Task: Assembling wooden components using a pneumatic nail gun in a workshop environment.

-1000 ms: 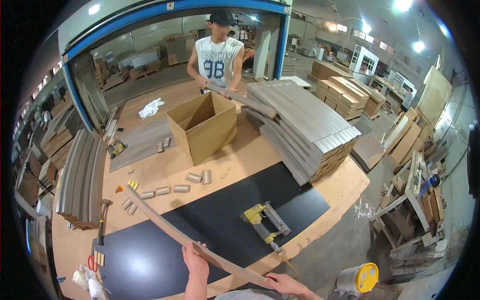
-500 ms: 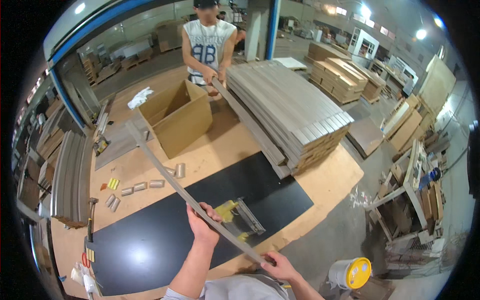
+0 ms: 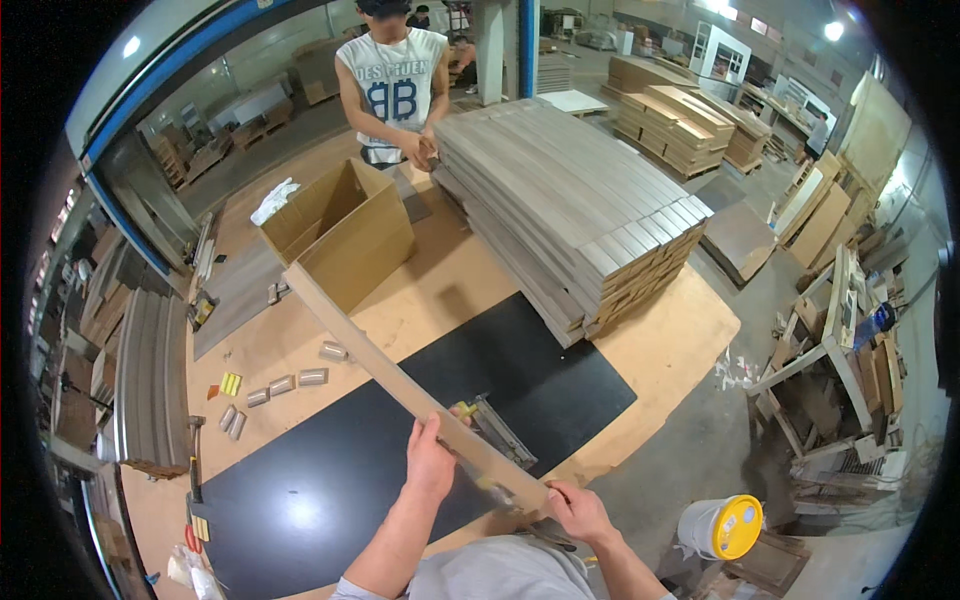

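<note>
A long, narrow wooden board (image 3: 385, 372) slants across the view, held above the black sheet (image 3: 300, 490) on the worktable. My left hand (image 3: 430, 458) is closed around it near the middle, with the fingers partly behind it. At the near end, my right hand (image 3: 580, 515) grips the board between thumb and fingers. The board's far end hangs beside an open cardboard box (image 3: 365, 265). Behind the board, partly hidden, a metal nail-gun-like tool with yellow parts (image 3: 505, 432) lies on the black sheet.
A co-worker (image 3: 392, 95) stands across the table, hands at a tall stack of grey boards (image 3: 570, 190). Several wrapped rolls (image 3: 283, 384) lie left of centre. A hammer (image 3: 195, 455) rests at the left edge near upright boards (image 3: 152, 380). A yellow-lidded bucket (image 3: 722, 527) stands at lower right.
The board in my hands has turned to show its broad, lighter face, and my hands have shifted slightly right. The co-worker's board has come down against the stack.
</note>
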Demonstrator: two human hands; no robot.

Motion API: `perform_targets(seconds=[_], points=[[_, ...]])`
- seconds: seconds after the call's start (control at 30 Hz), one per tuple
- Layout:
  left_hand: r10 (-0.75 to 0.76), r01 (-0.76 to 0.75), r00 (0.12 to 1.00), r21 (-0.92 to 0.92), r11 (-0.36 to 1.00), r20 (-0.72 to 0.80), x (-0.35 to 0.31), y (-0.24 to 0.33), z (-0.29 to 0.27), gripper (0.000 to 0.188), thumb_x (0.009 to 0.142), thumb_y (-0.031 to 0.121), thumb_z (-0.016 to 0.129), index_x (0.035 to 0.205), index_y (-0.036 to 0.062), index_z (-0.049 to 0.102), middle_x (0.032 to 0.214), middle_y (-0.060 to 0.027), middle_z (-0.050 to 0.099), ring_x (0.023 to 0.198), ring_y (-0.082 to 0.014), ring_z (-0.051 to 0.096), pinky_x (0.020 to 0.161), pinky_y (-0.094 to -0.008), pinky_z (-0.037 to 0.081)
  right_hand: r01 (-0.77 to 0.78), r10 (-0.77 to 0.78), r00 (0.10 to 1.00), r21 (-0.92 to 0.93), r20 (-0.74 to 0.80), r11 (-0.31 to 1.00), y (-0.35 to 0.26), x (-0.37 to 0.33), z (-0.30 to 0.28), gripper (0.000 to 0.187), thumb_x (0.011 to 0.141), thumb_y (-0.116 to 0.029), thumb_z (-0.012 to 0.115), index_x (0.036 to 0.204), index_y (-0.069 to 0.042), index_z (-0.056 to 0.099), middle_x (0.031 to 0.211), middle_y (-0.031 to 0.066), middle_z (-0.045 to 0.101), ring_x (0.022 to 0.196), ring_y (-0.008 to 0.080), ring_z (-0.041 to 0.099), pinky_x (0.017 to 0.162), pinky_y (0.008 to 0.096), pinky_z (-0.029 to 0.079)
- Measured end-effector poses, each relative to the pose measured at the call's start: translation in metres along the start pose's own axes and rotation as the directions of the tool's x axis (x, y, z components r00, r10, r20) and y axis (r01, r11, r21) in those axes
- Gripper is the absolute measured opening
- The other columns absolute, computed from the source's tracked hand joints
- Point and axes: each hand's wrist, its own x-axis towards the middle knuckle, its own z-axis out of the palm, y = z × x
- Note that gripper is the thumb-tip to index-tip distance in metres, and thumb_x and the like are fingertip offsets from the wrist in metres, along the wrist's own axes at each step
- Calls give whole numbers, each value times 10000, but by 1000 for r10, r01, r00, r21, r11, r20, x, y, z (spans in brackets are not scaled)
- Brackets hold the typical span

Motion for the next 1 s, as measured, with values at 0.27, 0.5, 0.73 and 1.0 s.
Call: perform_targets(seconds=[0.27,0.5,0.73,1.0], points=[[-39,8,993,262,965,111,9,-4,12,301,1168,249,430,1406,98,534,1339,-70,691,1215,-240,675,1012,-449,551,110,-132,951,-93,-281,990,-4,-8,5,609,880,-363,833,1411,-114,669,1265,169,726,1094,359,736,923,425,590],[236,-254,964,704,663,126,6,-10,-52,325,1058,239,671,1272,-4,698,1216,-131,745,1139,-226,709,1049,-353,523,132,-116,888,6,-444,991,7,23,-27,664,856,-214,862,1456,-55,627,1352,218,705,1233,379,697,1041,438,548],[652,-42,748,990,-133,120,-35,-20,-217,423,937,223,735,1335,94,669,1525,-158,558,1461,-389,465,1249,-581,306,139,-177,857,-115,-483,984,-45,112,-88,623,905,-169,809,1482,-67,598,1400,224,681,1303,410,649,1087,464,518],[687,-23,710,981,-194,152,-53,-30,-232,439,938,288,713,1346,133,669,1549,-115,545,1507,-337,428,1283,-591,249,98,-252,840,-323,-480,941,-122,255,-115,621,911,-299,792,1489,-162,612,1357,244,699,1289,442,643,1082,505,521]])
